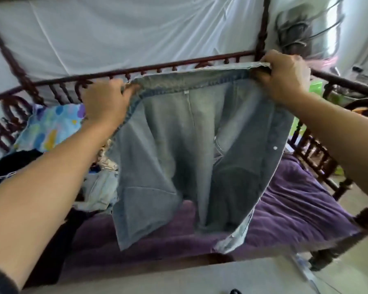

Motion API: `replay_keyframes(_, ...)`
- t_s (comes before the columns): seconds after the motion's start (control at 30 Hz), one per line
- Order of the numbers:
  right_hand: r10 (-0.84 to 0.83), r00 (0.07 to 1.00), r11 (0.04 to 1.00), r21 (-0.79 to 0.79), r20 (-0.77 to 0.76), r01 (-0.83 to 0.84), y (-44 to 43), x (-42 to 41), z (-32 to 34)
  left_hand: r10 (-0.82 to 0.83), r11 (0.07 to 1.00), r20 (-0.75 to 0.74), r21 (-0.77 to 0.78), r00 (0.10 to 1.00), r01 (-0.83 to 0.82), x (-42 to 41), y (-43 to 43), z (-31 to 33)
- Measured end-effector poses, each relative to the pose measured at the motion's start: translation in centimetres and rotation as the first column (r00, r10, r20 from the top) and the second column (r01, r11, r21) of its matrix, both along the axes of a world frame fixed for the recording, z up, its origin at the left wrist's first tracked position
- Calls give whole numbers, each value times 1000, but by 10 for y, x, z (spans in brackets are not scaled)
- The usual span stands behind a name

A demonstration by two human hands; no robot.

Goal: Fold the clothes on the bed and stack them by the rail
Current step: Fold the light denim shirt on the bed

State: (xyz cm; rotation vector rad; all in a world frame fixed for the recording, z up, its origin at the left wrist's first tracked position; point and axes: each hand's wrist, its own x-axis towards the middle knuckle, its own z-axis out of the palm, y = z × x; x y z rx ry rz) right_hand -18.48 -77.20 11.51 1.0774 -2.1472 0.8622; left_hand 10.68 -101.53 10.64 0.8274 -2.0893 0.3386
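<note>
A faded light-blue denim garment [179, 149] hangs in the air over the bed, stretched wide by its top edge. My left hand [103, 102] grips the left end of that edge. My right hand [285, 75] grips the right end, a little higher and close to the corner post. The garment's lower edges hang down near the purple bed cover [295, 209]. The dark wooden rail [153, 71] runs behind both hands.
A heap of unfolded clothes lies at the left of the bed: a blue patterned cloth [49, 126], a black piece [13, 164] and a pale denim piece [100, 192]. A white sheet [136, 32] hangs behind the rail. The bed's side rail [319, 158] runs along the right.
</note>
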Motion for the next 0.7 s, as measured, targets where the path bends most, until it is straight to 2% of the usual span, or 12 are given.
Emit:
replay_keyframes(0.13, 28, 998, 999, -19, -56, -29, 10, 6, 47, -33, 992, -38, -125, 999, 28, 13, 2, 46)
replay_keyframes(0.27, 28, 998, 997, 68, -59, -24, 0, -3, 32, -69, 992, 72, -98, 995, 76, 8, -7, 31)
replay_keyframes(0.5, -14, 995, 933, 359, 96, -21, -52, -50, -103, -100, 986, 385, 164, 917, 39, -35, -45, -91)
replay_keyframes(0.7, -77, 964, 846, 529, 254, -72, -129, -132, -221, -111, 929, 499, 360, 859, -89, -120, -108, -205)
